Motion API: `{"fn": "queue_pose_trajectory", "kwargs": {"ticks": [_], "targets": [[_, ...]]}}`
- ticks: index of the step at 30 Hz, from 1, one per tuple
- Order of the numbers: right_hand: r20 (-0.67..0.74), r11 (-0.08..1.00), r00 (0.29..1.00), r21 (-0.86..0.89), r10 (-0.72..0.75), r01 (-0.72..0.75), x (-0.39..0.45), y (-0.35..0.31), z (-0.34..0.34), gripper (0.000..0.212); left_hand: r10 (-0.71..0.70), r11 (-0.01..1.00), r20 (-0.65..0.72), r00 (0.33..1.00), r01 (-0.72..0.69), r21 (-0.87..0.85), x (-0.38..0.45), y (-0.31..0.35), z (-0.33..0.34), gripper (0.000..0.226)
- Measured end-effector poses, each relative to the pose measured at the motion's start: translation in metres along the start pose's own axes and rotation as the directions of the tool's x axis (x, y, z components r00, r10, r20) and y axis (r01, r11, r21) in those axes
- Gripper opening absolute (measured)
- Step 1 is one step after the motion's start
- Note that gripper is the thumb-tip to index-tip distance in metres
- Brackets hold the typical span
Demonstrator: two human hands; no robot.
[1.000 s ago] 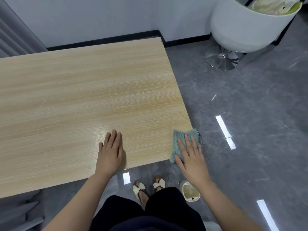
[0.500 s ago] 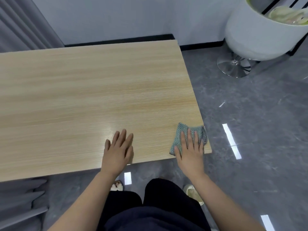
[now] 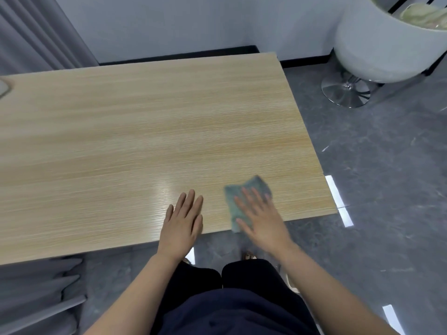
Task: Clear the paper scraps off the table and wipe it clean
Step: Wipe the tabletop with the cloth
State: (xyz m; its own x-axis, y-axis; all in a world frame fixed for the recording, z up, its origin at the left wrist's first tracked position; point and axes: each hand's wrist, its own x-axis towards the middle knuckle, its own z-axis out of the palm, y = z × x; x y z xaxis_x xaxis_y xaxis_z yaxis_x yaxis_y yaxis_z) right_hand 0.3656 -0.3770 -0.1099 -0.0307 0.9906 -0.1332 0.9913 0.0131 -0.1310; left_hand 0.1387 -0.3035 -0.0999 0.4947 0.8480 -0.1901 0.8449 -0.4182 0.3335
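The light wooden table (image 3: 145, 141) fills the left and middle of the head view. A small teal cloth (image 3: 238, 195) lies at its near edge, partly hanging over. My right hand (image 3: 261, 218) presses flat on the cloth with fingers spread, blurred by motion. Just to its left, my left hand (image 3: 182, 223) rests flat on the tabletop, fingers apart, holding nothing. No paper scraps show on the table.
A white tub chair (image 3: 387, 44) on a chrome foot (image 3: 346, 91) stands at the far right on the grey floor. Grey curtains (image 3: 36, 32) hang at the far left. A grey object (image 3: 3, 87) sits at the table's left edge.
My right hand has slid the cloth leftward from the table's right corner, closer to my left hand. The left hand stays flat on the table.
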Motion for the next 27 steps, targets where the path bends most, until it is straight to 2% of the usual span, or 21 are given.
{"fn": "queue_pose_trajectory", "kwargs": {"ticks": [2, 4, 7, 10, 13, 15, 17, 19, 21, 24, 26, 27], "targets": [[0.004, 0.979, 0.98, 0.058, 0.197, -0.197, -0.012, 0.036, -0.002, 0.064, 0.014, 1.0, 0.001, 1.0, -0.014, -0.009, 0.0, -0.001, 0.0, 0.061], [0.023, 0.925, 0.93, 0.101, 0.366, -0.367, -0.021, 0.054, -0.005, 0.066, 0.022, 0.999, -0.001, 1.0, -0.023, -0.024, -0.001, -0.002, 0.0, 0.061], [-0.006, 0.879, 0.883, 0.102, 0.468, -0.466, -0.013, 0.034, -0.006, 0.066, 0.032, 0.999, 0.015, 0.999, -0.031, -0.033, -0.001, -0.003, -0.002, 0.064], [-0.054, 0.928, 0.928, 0.081, 0.369, -0.365, 0.004, -0.018, -0.007, 0.06, 0.055, 0.998, 0.055, 0.997, -0.055, 0.003, -0.001, -0.008, -0.005, 0.067], [-0.008, 0.993, 0.996, 0.073, 0.089, -0.089, 0.016, -0.064, -0.001, 0.058, 0.071, 0.997, 0.063, 0.995, -0.071, -0.004, -0.001, -0.012, -0.006, 0.069], [0.043, 0.997, 0.997, 0.044, -0.069, 0.067, 0.019, -0.07, 0.005, 0.056, 0.071, 0.997, 0.041, 0.997, -0.071, -0.021, -0.001, -0.01, -0.004, 0.068], [0.062, 0.993, 0.991, 0.011, -0.116, 0.115, 0.02, -0.052, 0.005, 0.055, 0.059, 0.998, 0.022, 0.998, -0.058, -0.03, -0.001, -0.008, -0.003, 0.066], [0.038, 1.0, 0.999, 0.013, -0.024, 0.024, 0.015, -0.017, 0.002, 0.056, 0.053, 0.998, 0.004, 0.999, -0.053, -0.019, -0.001, -0.007, -0.002, 0.064], [0.017, 0.985, 0.986, 0.028, 0.169, -0.169, 0.009, 0.023, -0.004, 0.061, 0.055, 0.998, -0.007, 0.998, -0.055, -0.005, -0.002, -0.008, -0.002, 0.062], [0.06, 0.893, 0.897, 0.08, 0.439, -0.442, 0.005, 0.056, -0.014, 0.069, 0.058, 0.998, -0.022, 0.998, -0.059, -0.018, -0.001, -0.007, -0.005, 0.06], [0.064, 0.857, 0.861, 0.08, 0.505, -0.509, 0.011, 0.046, -0.016, 0.069, 0.071, 0.997, -0.025, 0.997, -0.072, -0.02, 0.0, -0.008, -0.006, 0.059], [0.053, 0.865, 0.867, 0.067, 0.495, -0.498, 0.015, 0.033, -0.017, 0.067, 0.08, 0.997, -0.025, 0.996, -0.081, -0.021, 0.001, -0.01, -0.007, 0.059]]}}
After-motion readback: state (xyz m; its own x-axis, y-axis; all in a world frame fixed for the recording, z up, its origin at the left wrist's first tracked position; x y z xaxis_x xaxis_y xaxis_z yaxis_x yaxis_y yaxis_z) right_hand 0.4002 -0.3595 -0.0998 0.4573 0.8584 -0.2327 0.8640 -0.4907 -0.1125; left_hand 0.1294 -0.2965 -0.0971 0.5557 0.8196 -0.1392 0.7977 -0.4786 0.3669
